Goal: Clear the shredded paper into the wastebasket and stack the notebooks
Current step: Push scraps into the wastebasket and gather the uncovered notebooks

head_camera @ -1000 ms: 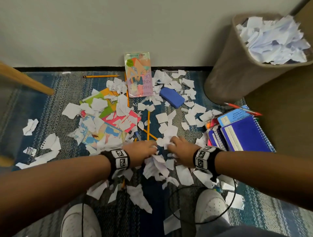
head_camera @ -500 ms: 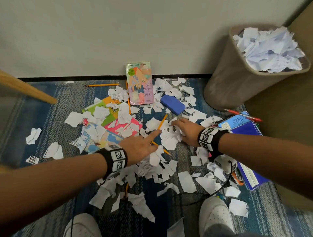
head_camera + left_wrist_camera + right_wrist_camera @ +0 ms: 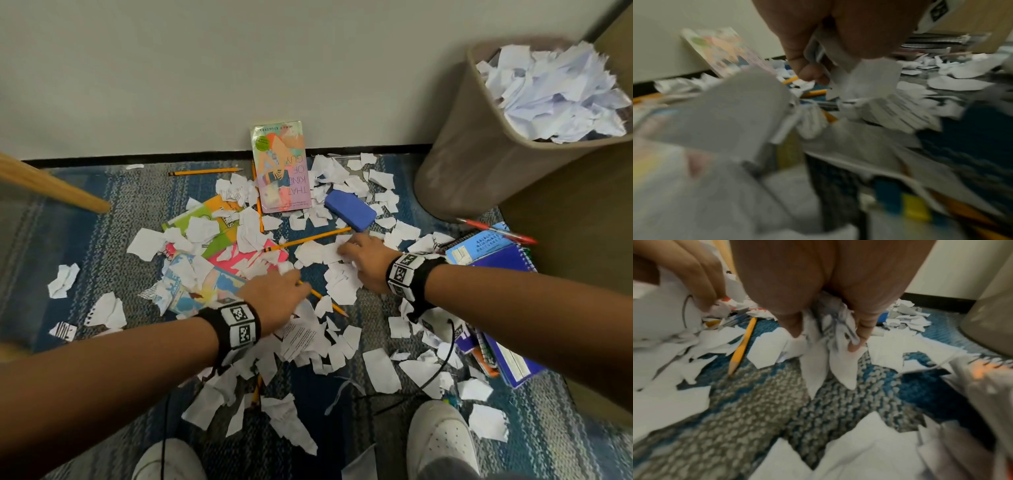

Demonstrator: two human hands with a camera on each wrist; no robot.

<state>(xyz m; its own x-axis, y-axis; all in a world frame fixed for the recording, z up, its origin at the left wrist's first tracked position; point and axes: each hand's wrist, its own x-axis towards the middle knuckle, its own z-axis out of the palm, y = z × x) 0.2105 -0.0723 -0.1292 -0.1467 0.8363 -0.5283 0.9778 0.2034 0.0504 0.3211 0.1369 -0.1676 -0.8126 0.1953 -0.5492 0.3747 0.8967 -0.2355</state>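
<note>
Shredded white paper point(image 3: 339, 281) litters the blue-grey carpet. My left hand point(image 3: 291, 281) reaches over the pile beside the pink notebook point(image 3: 239, 257); in the left wrist view its curled fingers point(image 3: 809, 73) pinch paper scraps point(image 3: 863, 76). My right hand point(image 3: 346, 251) lies on the scraps below the blue eraser; in the right wrist view my right hand point(image 3: 828, 335) clutches a bunch of scraps point(image 3: 838, 356). Colourful notebooks point(image 3: 212, 226) lie half buried at the left, blue spiral notebooks point(image 3: 496, 253) at the right. The tan wastebasket point(image 3: 479, 164) at the back right is heaped with paper.
A paperback point(image 3: 281, 168) leans on the wall. A blue eraser point(image 3: 349, 209), yellow pencils point(image 3: 308, 240) and a red pen point(image 3: 493, 229) lie among the scraps. A wooden leg point(image 3: 51, 186) crosses at left. My white shoes point(image 3: 442, 438) and a black cable point(image 3: 438, 373) are near.
Both hands have moved away from me across the pile and apart from each other, the right one up toward the eraser. A pencil between them has swung round.
</note>
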